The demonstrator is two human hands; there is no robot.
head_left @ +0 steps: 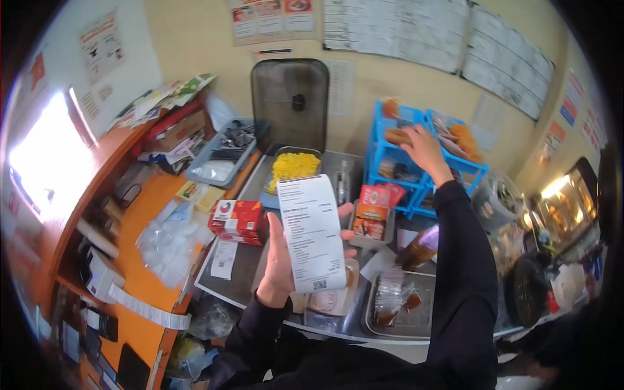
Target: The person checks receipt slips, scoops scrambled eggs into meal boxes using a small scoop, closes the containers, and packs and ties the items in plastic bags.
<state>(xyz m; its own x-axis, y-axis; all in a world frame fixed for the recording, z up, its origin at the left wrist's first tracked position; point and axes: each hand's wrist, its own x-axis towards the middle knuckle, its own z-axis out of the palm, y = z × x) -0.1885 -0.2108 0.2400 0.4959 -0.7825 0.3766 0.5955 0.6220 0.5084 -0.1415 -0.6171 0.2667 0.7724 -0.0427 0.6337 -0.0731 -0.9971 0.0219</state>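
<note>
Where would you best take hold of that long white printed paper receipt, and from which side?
I'd probably pinch the long white printed paper receipt by its top edge, coming from the far side: it is thin, the left hand backs its lower half, and its top end stands clear of the grip.

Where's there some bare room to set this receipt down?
On the orange desk, between the clear plastic bags and the long paper strip. A smaller patch shows on the dark counter, between the flat slip and your left hand. It's crowded around your right hand, at the blue baskets.
</note>
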